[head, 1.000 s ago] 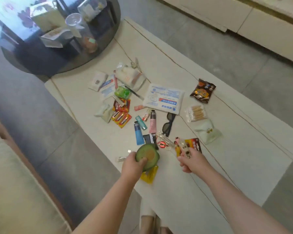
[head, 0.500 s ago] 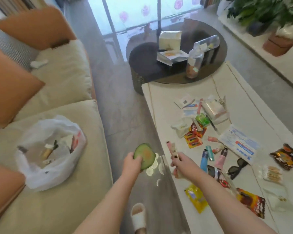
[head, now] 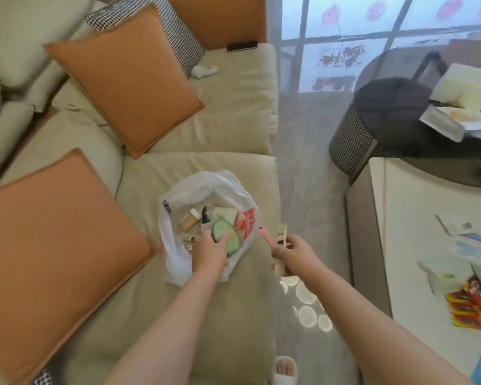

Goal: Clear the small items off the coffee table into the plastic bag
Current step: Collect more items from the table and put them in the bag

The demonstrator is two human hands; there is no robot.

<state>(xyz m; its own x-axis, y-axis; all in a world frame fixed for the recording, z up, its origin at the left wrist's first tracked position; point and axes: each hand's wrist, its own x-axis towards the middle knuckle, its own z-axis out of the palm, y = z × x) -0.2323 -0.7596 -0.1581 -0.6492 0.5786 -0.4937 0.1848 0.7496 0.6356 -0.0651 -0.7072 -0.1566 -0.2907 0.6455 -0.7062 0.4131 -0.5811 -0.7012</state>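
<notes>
Plastic bag (head: 178, 262) lies mouth-open on the sofa seat cushion (head: 233, 315), near its front edge; red print and a small code mark show on it, unreadable. Left hand (head: 210, 252) grips a green round item (head: 225, 236) over the bag mouth. Right hand (head: 293, 255), above the floor gap beside the coffee table (head: 406, 273), clasps a pink stick (head: 267, 237) and labelled strips.

Body in my view, itemised. Left hand (head: 210, 252): bare, no ring, watch or glove that I can see. Right hand (head: 292, 255): bare likewise. Both forearms: uncovered to the bottom edge of my view, with no sleeve or cuff showing on either. Footwear: one pale open-toed slipper (head: 285, 370) with a ribbed band across the top, partly cropped.
</notes>
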